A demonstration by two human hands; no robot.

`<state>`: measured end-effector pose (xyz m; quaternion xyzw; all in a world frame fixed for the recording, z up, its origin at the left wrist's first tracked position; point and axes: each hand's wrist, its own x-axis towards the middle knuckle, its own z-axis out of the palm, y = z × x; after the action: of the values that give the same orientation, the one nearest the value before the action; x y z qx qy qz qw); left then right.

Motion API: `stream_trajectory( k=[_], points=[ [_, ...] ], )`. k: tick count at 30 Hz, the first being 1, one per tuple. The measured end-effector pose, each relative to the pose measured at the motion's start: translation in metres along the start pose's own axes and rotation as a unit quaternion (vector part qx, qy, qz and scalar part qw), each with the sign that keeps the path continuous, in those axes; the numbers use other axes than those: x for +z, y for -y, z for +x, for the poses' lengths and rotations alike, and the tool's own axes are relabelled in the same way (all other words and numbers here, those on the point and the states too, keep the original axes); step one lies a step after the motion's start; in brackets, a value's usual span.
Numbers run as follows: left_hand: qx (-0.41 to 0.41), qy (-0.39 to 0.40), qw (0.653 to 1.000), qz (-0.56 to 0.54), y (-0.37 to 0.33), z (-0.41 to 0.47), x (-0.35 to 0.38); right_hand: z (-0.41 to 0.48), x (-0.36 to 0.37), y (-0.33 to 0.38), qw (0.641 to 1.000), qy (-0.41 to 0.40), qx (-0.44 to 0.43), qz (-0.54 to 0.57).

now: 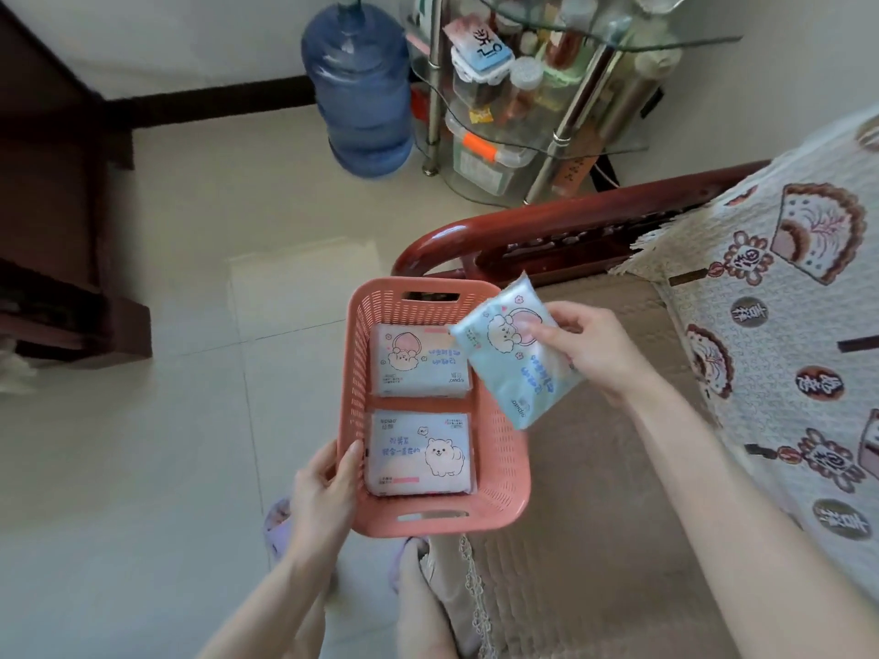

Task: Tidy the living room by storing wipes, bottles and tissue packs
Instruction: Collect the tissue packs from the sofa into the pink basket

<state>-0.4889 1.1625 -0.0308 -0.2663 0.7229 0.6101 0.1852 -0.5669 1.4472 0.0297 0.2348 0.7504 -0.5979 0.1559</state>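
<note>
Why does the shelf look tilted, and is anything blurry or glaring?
Head view: the wide-angle lens tilts the glass shelf and water jug; soft daylight leaves a pale glare patch on the floor; the tissue pack in the right hand looks slightly blurred.

Diffuse daylight, bright overall, no hard shadows. A pale, washed-out patch lies on the floor tiles [304, 278] beyond the basket [356, 373]. The dark wooden furniture [52, 192] at left is underexposed and its detail is lost. The glass shelf rack [561, 111] carries a faint sheen and its contents are soft. The water jug [359, 88] is slightly soft too. Wide-angle bending shows in the skirting [214, 99] and the sofa armrest [571, 225], which bow toward the frame edges. Print on the tissue packs [418, 451] in the basket is legible; print on the raised tissue pack [513, 363] is slightly smeared.
</note>
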Motion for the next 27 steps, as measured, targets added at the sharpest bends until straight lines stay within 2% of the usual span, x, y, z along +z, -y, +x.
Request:
stream_trajectory(
  k=[4,11,14,20,27],
  points=[
    [0.002,-0.016,0.999,-0.028,-0.005,0.001,-0.041,-0.003,0.081,0.028,0.993,0.088,-0.001,-0.076],
    [0.009,-0.036,0.998,-0.052,-0.021,0.006,-0.124,-0.003,0.204,0.055,0.96,0.185,-0.012,-0.209],
    [0.002,-0.044,0.996,-0.083,-0.028,0.009,-0.168,0.003,0.26,0.063,0.933,0.213,-0.015,-0.29],
    [0.002,-0.069,0.992,-0.101,-0.04,0.023,-0.246,0.013,0.362,0.077,0.878,0.293,0.007,-0.379],
    [-0.008,-0.117,0.984,-0.134,-0.048,0.046,-0.331,0.015,0.469,0.103,0.842,0.298,-0.073,-0.444]
  ],
)
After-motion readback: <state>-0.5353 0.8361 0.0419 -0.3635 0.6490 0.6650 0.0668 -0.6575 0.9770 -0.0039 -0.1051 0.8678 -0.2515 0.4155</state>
